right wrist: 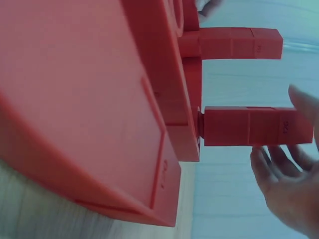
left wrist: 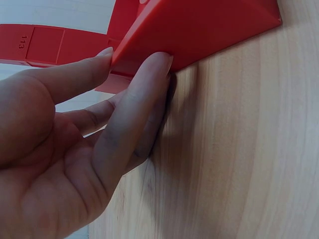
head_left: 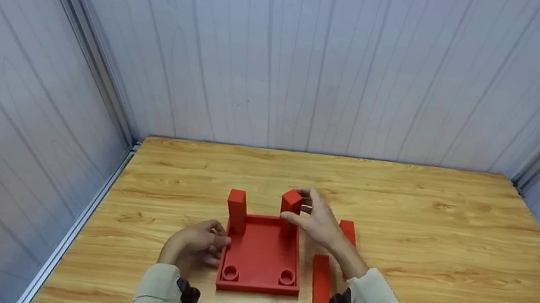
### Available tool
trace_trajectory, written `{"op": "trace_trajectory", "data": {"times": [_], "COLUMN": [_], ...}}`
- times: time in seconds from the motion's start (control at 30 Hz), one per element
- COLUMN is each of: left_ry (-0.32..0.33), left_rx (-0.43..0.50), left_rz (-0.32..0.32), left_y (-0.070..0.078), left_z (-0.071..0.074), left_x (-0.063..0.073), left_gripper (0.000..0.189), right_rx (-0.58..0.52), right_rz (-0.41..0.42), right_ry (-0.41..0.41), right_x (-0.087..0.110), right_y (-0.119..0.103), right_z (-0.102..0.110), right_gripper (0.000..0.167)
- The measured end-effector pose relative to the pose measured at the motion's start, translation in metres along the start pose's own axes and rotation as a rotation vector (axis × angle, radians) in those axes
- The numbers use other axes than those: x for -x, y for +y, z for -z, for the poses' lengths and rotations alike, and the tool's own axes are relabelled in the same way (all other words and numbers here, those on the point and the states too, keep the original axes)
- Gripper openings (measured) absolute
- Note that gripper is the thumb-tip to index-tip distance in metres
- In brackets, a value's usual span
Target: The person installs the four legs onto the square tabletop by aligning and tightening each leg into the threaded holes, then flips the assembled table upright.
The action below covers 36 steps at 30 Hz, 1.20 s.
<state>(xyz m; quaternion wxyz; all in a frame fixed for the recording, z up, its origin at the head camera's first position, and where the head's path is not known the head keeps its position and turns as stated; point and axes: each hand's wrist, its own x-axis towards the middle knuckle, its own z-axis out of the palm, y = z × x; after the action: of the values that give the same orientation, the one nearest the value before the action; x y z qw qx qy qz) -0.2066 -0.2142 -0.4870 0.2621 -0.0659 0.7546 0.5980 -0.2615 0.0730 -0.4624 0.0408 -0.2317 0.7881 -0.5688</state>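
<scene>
A square red base with a raised rim lies on the table, two round sockets showing at its near corners. My left hand holds its left rim, thumb and fingertips against the edge. At the far right corner a square red post stands, gripped near its top between the thumb and fingers of my right hand. In the right wrist view a narrow neck shows where this post meets the base. Another red post stands upright at the far left corner.
Right of the base lies a loose red post, its threaded-looking end toward me. A second loose post lies beyond it, partly behind my right forearm. The wooden table meets a pale panelled wall at the back.
</scene>
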Motion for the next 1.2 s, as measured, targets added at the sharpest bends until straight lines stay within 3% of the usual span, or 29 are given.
{"op": "trace_trajectory", "data": {"times": [0.17,0.27,0.6,0.8,1.07,1.2], "left_ry": [0.014,0.014,0.016,0.013,0.024,0.026], "left_rx": [0.028,0.043,0.073,-0.043,-0.053,-0.056], "left_rz": [0.001,0.002,0.014,-0.008,-0.006,-0.007], "left_y": [-0.001,-0.001,-0.002,-0.001,0.000,0.001], "left_z": [-0.002,-0.003,-0.002,0.000,-0.001,-0.002], "left_x": [0.000,0.001,0.001,0.000,0.001,0.002], "left_gripper": [0.018,0.018,0.020,0.019,0.020,0.020], "right_rx": [-0.150,-0.217,-0.120,-0.042,-0.004,0.010], "right_rz": [0.031,0.039,0.048,0.023,0.065,0.072], "right_ry": [-0.152,-0.176,-0.041,0.013,0.066,0.037], "right_x": [-0.002,-0.003,-0.005,-0.005,-0.005,0.001], "right_y": [-0.003,-0.002,0.002,0.000,0.000,-0.013], "right_z": [0.008,0.010,0.005,0.002,-0.002,0.000], "right_gripper": [0.063,0.060,0.045,0.043,0.043,0.046]}}
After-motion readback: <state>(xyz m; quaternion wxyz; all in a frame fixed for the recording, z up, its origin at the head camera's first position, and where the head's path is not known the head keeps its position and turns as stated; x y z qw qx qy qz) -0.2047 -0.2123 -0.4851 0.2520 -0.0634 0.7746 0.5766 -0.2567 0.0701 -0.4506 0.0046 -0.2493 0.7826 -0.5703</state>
